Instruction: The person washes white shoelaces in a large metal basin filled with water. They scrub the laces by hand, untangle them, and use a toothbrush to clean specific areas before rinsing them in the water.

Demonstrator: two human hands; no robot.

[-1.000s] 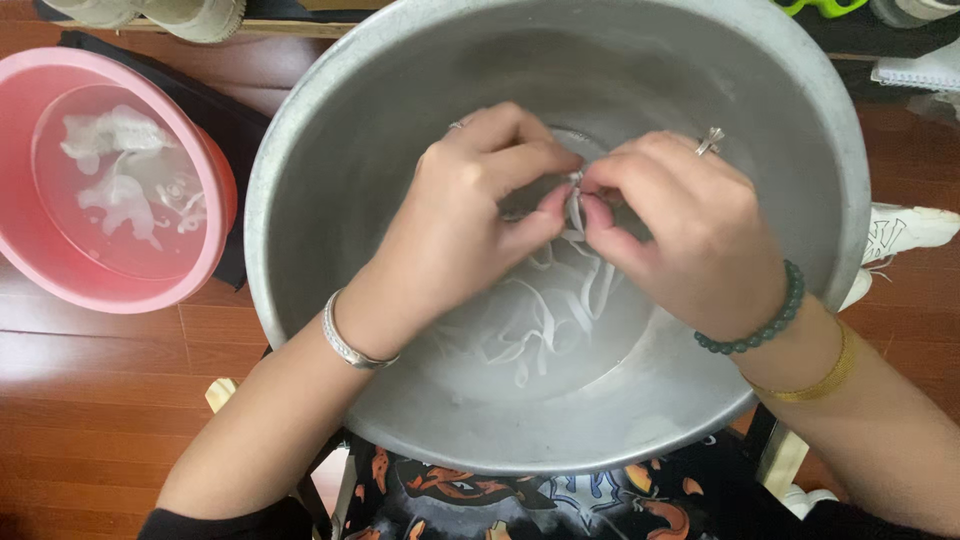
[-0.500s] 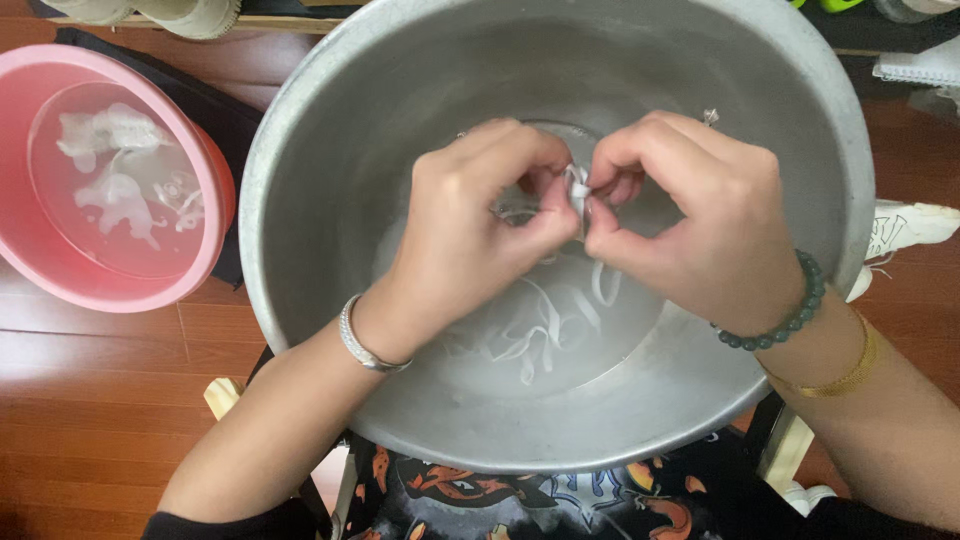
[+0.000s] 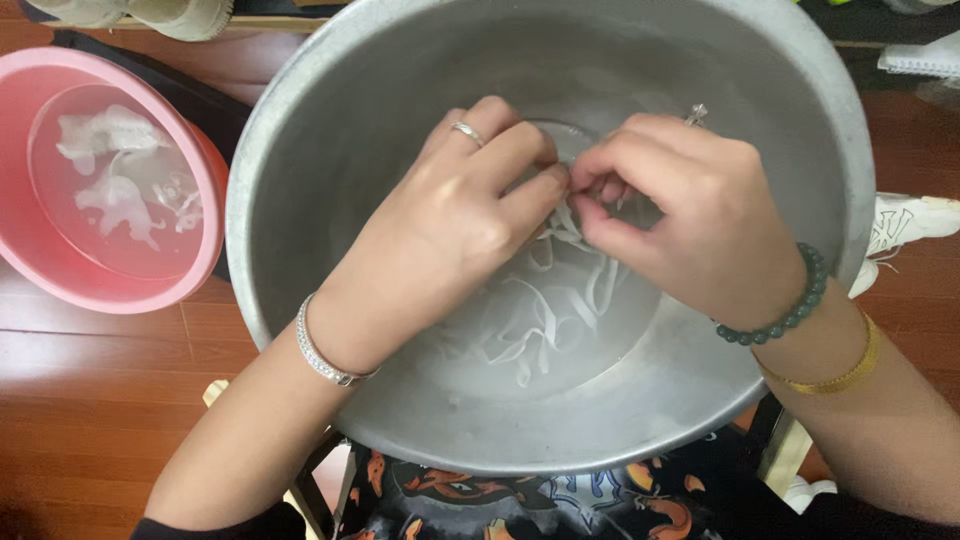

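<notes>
A big grey metal basin [image 3: 300,150] fills the middle of the view, with shallow water and white laces [image 3: 545,320] lying tangled on its bottom. My left hand [image 3: 450,225], with a ring and a silver bracelet, and my right hand [image 3: 680,215], with a ring, green bead bracelet and gold bangle, meet over the basin. Both pinch the same bunch of white laces between fingertips, and the strands hang down into the water.
A pink plastic basin [image 3: 200,200] with water and white cloth pieces [image 3: 115,170] stands at the left on the wooden floor [image 3: 90,400]. A white shoe [image 3: 910,225] lies at the right. Shoes [image 3: 150,12] sit at the top left. A patterned dark garment [image 3: 560,500] shows below the basin.
My hands have shifted slightly while rubbing the laces together; the fingers have regripped the bunch, and the strands in the water have moved a little.
</notes>
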